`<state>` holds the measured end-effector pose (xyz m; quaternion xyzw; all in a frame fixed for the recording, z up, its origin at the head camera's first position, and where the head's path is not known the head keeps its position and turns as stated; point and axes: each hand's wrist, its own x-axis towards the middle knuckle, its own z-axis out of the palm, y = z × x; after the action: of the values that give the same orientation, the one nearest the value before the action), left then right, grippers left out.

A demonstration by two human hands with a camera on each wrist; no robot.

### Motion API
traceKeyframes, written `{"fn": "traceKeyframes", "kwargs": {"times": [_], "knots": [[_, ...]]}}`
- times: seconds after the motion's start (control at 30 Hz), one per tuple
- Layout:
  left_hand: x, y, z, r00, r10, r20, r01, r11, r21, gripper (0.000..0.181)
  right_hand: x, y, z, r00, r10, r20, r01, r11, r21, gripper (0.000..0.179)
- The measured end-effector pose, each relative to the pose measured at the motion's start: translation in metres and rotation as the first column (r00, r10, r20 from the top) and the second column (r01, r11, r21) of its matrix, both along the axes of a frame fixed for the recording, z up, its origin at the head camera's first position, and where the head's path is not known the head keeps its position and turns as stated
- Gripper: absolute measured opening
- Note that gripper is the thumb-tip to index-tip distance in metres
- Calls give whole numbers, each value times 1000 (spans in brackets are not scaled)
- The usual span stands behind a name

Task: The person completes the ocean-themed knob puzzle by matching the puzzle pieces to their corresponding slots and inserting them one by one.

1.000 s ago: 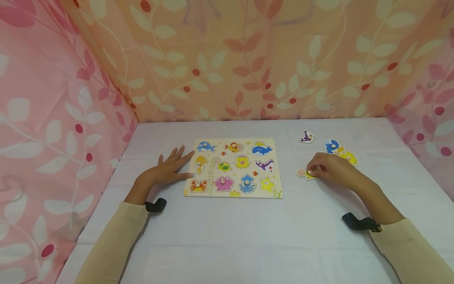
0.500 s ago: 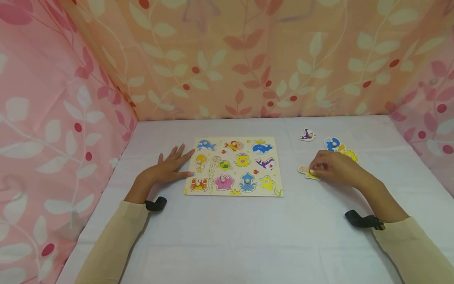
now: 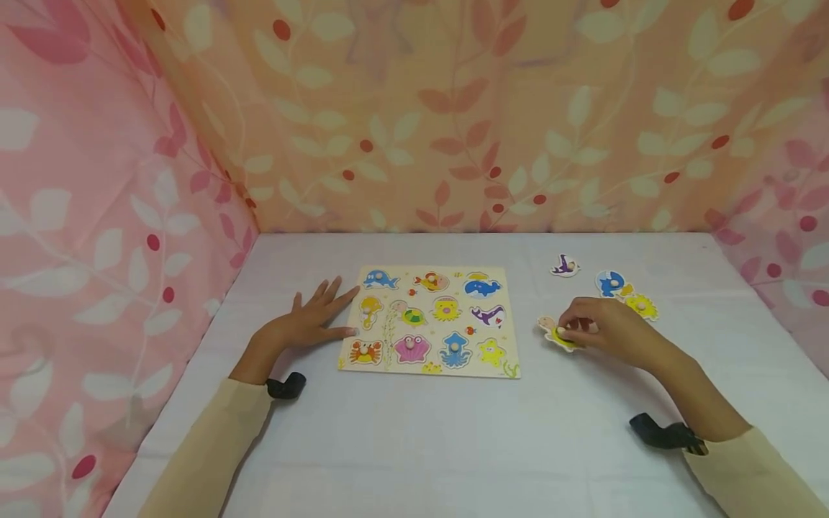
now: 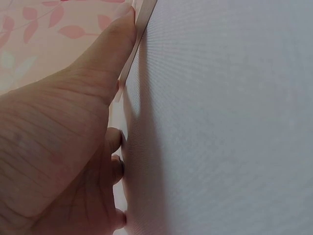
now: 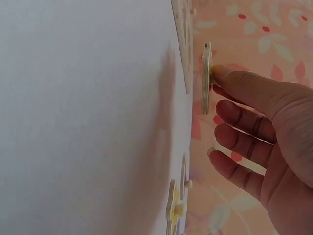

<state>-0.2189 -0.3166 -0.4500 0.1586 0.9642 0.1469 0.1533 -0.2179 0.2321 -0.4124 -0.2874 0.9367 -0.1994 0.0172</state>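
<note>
My right hand (image 3: 602, 327) pinches the knob of a turtle puzzle piece (image 3: 549, 333) between thumb and fingertips. In the right wrist view this turtle piece (image 5: 206, 81) is seen edge-on, raised off the table. The wooden sea-animal puzzle board (image 3: 421, 373) lies flat mid-table, with several knobbed pieces seated in it and printed pictures in other places. My left hand (image 3: 311, 316) lies with fingers spread, thumb and a fingertip at the board's left edge. In the left wrist view the left hand (image 4: 68, 127) has its thumb against that edge.
Right of the board lie a purple-and-white piece (image 3: 565, 266), a blue round piece (image 3: 610, 283) and a yellow piece (image 3: 641, 306), the last two close together behind my right hand. White cloth covers the table (image 3: 414, 439); a floral curtain (image 3: 414, 129) hangs behind.
My right hand has lifted the turtle piece off the table and tilted it, shifting slightly left. The left hand stays at the board's edge. The head view has tipped up a little.
</note>
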Motion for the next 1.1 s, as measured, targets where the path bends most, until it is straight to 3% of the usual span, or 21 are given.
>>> {"fn": "traceKeyframes", "kwargs": {"times": [0.4, 1.1], "knots": [[-1, 6, 7, 1000, -4, 7, 4, 1000, -8, 93, 16, -36, 25, 998, 48, -32, -47, 999, 27, 16], [-1, 2, 6, 1000, -6, 26, 7, 1000, -5, 92, -20, -132, 33, 965, 249, -81, -249, 968, 5, 14]]}}
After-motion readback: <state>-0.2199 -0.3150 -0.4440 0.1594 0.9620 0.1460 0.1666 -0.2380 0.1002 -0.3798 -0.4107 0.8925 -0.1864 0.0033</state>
